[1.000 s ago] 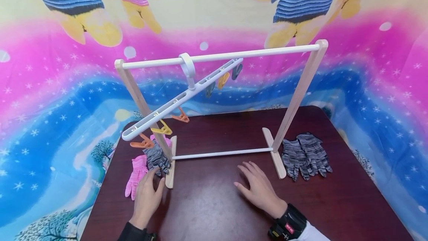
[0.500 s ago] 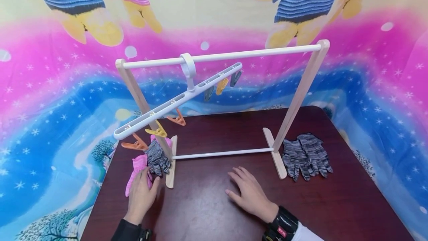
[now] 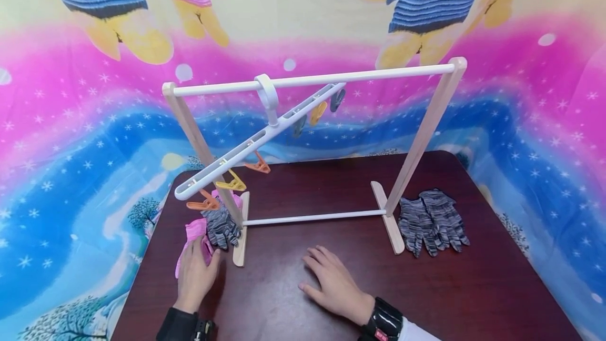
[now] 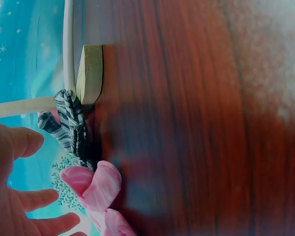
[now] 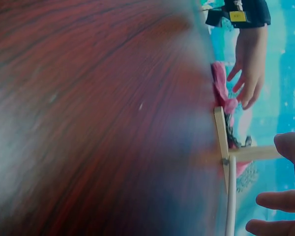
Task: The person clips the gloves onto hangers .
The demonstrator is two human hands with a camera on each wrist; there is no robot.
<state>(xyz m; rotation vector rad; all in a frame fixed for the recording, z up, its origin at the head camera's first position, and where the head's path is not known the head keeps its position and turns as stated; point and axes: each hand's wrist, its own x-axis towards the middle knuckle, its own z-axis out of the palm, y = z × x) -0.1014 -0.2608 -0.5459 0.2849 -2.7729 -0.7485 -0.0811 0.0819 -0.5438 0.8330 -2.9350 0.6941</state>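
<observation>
Hovering left hand (image 3: 194, 273) above pink knit glove (image 3: 195, 229)

Dark red-brown table (image 3: 307, 191): wooden-footed rack (image 3: 312, 218); left, pink gloves (image 3: 195, 229), grey glove (image 3: 221, 229); right, two mottled gloves (image 3: 432, 220).

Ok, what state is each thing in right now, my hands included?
Rack, upright.
Hanger, hooked on the top bar.
Clips, on the hanger, holding nothing.
Nearer pink glove, loose, partly hidden.
Farther pink cloth, mostly hidden.
Left gray glove, loose, beside the rack.
Right gray gloves, lying flat.
Left hand, spread over that nearer glove, not gripping it.
Right hand, outstretched, holding nothing.
</observation>
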